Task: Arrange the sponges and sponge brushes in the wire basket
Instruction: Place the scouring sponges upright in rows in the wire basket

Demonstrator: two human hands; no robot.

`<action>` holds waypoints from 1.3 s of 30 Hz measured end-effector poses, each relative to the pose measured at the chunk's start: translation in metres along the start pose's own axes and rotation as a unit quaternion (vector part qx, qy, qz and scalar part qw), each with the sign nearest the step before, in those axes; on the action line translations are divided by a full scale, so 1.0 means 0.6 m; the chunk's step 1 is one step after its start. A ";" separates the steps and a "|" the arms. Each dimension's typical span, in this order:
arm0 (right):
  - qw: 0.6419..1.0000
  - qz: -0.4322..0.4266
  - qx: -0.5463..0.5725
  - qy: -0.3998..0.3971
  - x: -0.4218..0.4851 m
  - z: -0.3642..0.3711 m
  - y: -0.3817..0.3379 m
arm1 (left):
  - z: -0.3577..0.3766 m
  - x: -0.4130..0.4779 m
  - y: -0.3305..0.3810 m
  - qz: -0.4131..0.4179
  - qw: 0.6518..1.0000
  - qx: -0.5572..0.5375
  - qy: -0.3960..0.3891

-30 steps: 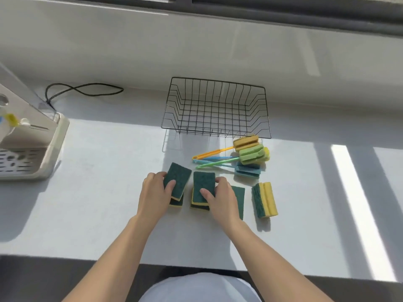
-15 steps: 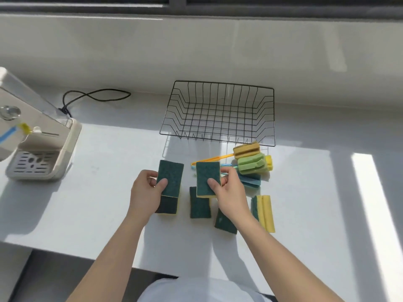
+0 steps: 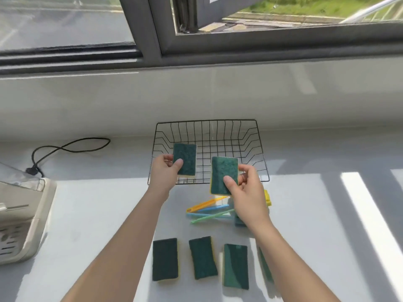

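While both hands are up near the wire basket [image 3: 260, 149], each carries one sponge. Left hand [image 3: 163, 174]: thumb on the green scouring face, fingers behind, clamped on the left sponge [image 3: 185, 158], which hangs over the basket's near-left part, above the floor wires, not yet set down. Right hand [image 3: 247, 192]: thumb pressed on the lower green face, fingers curled round the far edge, clamped on the right sponge [image 3: 224, 174], which sits over the basket's near rim, partly outside it. Both held green side toward the camera, long edge upright; probably so they can go in standing or side by side, though that is a guess. Basket itself holds nothing on its floor as far as the wires show.

Count, sponges: two in hand; three lying flat in a row on the white counter [image 3: 91, 214], green side up, namely the first [image 3: 165, 259], the second [image 3: 202, 257] and the third [image 3: 236, 265]; a fourth [image 3: 265, 265] stands on edge just right of them, mostly hidden by the right forearm. Six in all, possibly more hidden.

Count, sponge brushes [image 3: 207, 211]: handles fan out between basket and row, one orange, two blue, one green. Heads largely hidden behind the right hand; a yellow bit shows.

Task looks barely begun: nothing placed yet.
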State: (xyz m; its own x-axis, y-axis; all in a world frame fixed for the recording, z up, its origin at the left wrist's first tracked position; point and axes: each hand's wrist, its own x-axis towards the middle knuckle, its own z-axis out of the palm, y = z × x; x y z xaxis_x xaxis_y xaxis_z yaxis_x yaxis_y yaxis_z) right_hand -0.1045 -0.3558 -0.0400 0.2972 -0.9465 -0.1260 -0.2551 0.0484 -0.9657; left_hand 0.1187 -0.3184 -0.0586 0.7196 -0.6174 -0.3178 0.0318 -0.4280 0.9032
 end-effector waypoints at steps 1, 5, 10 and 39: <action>1.000 0.001 0.000 0.007 0.012 -0.001 -0.003 | 0.013 0.023 0.003 -0.005 1.000 -0.001 -0.006; 1.000 0.003 -0.010 0.028 0.060 -0.007 -0.003 | 0.056 0.108 0.003 -0.042 0.999 0.017 -0.023; 0.998 0.010 -0.055 0.038 0.135 0.008 0.009 | 0.086 0.185 -0.012 -0.088 0.995 0.040 -0.016; 0.985 0.134 -0.102 -0.045 0.338 0.175 0.111 | 0.020 0.132 -0.053 0.250 0.859 0.438 0.086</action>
State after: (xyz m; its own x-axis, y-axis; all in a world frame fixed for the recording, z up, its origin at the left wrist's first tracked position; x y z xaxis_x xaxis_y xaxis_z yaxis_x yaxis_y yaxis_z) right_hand 0.0354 -0.5113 -0.1538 0.2716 -0.8764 -0.3976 -0.5123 0.2181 -0.8306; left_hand 0.1663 -0.3614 -0.1158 0.5853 -0.7945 0.1620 -0.7913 -0.5162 0.3277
